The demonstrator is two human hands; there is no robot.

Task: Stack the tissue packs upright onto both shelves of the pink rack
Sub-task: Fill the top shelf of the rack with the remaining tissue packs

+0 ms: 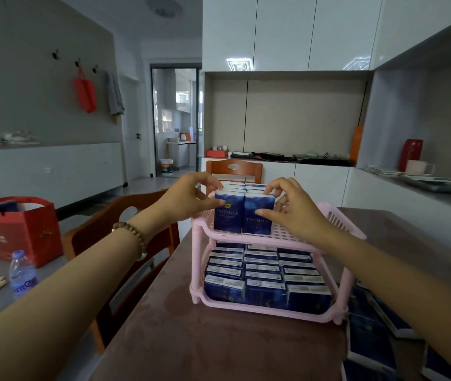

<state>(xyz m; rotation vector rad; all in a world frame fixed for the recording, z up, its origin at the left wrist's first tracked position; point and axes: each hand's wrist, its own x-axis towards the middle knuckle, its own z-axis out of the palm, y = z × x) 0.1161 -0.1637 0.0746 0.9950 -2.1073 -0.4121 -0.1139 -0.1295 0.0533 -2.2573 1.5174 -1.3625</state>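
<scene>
My left hand (191, 200) grips the left front pack (227, 215) on the upper shelf (284, 232) of the pink rack (197, 266), with my fingers over its top and my thumb at its side. My right hand (293, 213) pinches the right front pack (258, 220), fingertips on its top edge and thumb on its face. Both packs stand upright and touch each other, with more behind them. The lower shelf (246, 308) holds three rows of upright tissue packs (262, 276). The rack stands on the brown worktop (191, 339), and loose packs (370, 334) lie just right of it.
</scene>
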